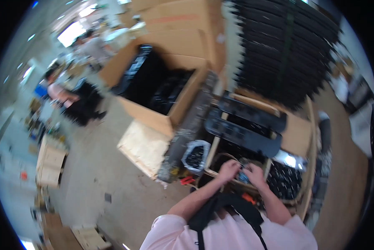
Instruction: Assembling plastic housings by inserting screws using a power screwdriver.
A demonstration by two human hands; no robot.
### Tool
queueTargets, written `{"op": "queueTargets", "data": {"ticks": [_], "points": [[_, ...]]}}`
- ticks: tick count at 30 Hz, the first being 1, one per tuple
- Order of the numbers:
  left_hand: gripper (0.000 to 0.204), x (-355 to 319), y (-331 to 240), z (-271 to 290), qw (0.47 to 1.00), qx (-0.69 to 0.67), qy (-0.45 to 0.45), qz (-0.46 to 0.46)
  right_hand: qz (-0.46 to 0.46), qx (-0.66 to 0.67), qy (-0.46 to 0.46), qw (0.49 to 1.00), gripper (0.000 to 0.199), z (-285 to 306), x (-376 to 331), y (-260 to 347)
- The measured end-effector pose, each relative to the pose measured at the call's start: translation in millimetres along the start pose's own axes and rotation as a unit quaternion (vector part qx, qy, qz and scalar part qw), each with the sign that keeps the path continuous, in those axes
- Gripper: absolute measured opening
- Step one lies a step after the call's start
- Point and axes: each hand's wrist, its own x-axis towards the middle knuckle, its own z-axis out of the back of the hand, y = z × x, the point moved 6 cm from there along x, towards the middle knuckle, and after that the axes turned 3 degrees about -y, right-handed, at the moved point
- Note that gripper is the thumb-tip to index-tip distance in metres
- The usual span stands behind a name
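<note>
My left hand and my right hand are close together over a wooden bench, both closed on a small bluish object held between them. The picture is blurred, so what the object is stays unclear. Two long black plastic panels lie across the bench just beyond my hands. A tray of small black parts sits to the right of my right hand.
A white bag of dark small parts stands left of the bench. A large open cardboard box with black contents sits on a wooden pallet. Stacked black panels rise behind. Another person works at far left.
</note>
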Motion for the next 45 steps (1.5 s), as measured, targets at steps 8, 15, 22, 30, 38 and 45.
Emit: {"op": "queueTargets", "data": {"ticks": [8,15,22,30,38,45], "points": [[0.019,2,-8,-17,0.998,-0.041,0.022,0.047,-0.054,-0.062,-0.027,0.996,0.028,18,-4,2],[0.027,-3,-30,-25,0.996,-0.063,0.030,0.052,-0.023,-0.035,-0.076,0.996,0.025,37,-2,5],[0.031,-4,-5,-16,0.930,-0.295,0.099,0.197,-0.001,-0.072,-0.170,0.983,0.019,89,20,7],[0.028,-20,-2,-20,0.880,-0.380,0.146,0.246,0.107,-0.210,-0.131,0.963,0.012,118,46,2],[0.029,-23,-5,-15,0.890,-0.368,0.141,0.231,0.155,-0.219,-0.104,0.958,0.012,110,53,6],[0.027,-21,-6,-17,0.892,-0.360,0.145,0.230,0.152,-0.233,-0.097,0.956,0.013,107,53,6]]}}
